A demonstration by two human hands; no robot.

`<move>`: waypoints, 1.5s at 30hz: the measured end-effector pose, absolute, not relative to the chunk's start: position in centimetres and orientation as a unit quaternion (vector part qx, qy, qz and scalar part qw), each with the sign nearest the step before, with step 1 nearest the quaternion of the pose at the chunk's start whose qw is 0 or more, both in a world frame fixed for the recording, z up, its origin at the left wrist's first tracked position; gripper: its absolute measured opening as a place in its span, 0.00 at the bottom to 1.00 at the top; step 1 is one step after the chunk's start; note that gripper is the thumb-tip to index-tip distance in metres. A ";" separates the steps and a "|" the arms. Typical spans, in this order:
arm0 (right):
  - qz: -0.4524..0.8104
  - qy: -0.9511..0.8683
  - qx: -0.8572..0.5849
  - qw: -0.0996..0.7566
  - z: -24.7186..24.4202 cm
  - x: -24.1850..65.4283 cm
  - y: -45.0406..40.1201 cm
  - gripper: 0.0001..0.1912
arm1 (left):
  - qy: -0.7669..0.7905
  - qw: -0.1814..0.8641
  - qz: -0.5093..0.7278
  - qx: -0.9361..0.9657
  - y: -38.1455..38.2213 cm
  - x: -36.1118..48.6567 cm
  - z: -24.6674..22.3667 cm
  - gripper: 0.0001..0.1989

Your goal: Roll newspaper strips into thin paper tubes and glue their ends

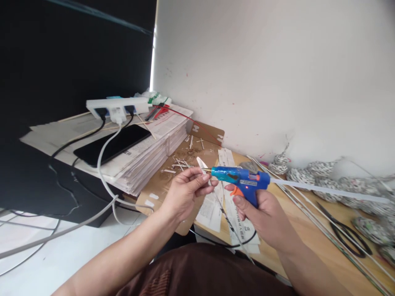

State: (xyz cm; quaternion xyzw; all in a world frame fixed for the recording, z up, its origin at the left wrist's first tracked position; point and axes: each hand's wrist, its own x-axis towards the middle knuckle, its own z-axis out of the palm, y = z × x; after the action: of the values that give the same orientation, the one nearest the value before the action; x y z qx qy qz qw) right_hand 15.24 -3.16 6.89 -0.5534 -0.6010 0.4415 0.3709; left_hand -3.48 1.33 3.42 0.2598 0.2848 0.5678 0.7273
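The person's left hand [188, 187] pinches a narrow, white, pointed paper strip [201, 162] between thumb and fingertips; its tip stands up above the fingers, and a dark-flecked length trails below them toward the lap. The right hand [262, 211] is wrapped around the handle of a blue plastic glue gun with a teal front and orange trigger [226, 176], one finger at the trigger. The gun's metal nozzle points at the strip, right beside the left fingertips; whether it touches the paper cannot be told.

The right fingers are partly hidden by the handle, and the lower end of the strip is lost near the brown fabric garment [197, 271]. A translucent white glue stick [324, 190] juts from the gun's rear, across grey-and-white woven paper pieces [300, 176], some cut off at the right edge.

The pale label on the gun's side is too small to read. Chinese characters run along the flat printed newspaper strips [242, 224] on the table, mostly illegible; red print marks the tall newspaper stack [175, 144].
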 end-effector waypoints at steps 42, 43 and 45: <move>0.320 -0.686 -0.557 0.342 7.3 15.0 -4.3 0.14 | 0.282 0.728 0.567 0.263 0.9 -3.8 3.3 0.11; 0.318 -0.685 -0.559 0.342 7.3 15.0 -4.3 0.14 | 0.282 0.728 0.567 0.264 0.9 -3.7 3.3 0.10; 0.316 -0.683 -0.561 0.344 7.2 15.1 -4.2 0.14 | 0.281 0.728 0.565 0.267 0.9 -3.7 3.4 0.10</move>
State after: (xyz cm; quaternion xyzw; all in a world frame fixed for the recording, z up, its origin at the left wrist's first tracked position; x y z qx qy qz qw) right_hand 15.07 -4.24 7.24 -0.5615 -0.6832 0.3162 0.3436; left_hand -3.73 0.89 3.37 0.2673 0.2808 0.5654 0.7280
